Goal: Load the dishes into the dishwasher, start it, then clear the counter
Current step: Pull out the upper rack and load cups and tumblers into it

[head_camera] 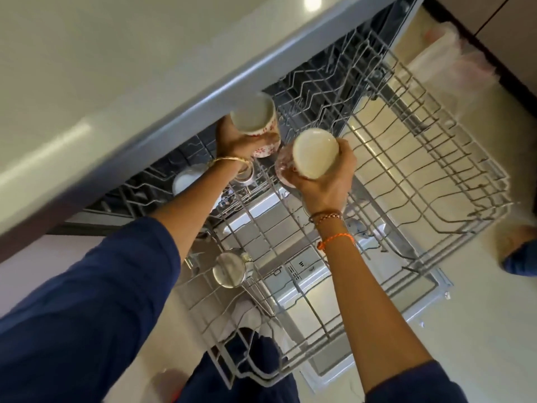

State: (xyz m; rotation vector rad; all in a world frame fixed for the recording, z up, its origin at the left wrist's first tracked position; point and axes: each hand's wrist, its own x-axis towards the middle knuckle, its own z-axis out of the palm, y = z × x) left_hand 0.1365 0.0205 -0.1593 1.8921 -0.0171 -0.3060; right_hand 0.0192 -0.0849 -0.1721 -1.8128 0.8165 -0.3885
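My left hand [235, 141] grips a white cup with red flowers [255, 117], its mouth facing me, just under the counter's edge. My right hand [325, 181] holds a second cup with a pinkish pattern [315, 154], also mouth toward me, beside the first. Both cups hover over the pulled-out grey wire rack [421, 175] of the open dishwasher. A steel cup [229, 270] stands in the rack's near left part, and a white dish [186, 178] sits further back on the left.
The pale counter [116, 68] overhangs the dishwasher at upper left. The open dishwasher door [305, 266] lies below the rack. White plastic bags [453, 56] sit on the floor at upper right. A foot [520, 251] shows at the right edge.
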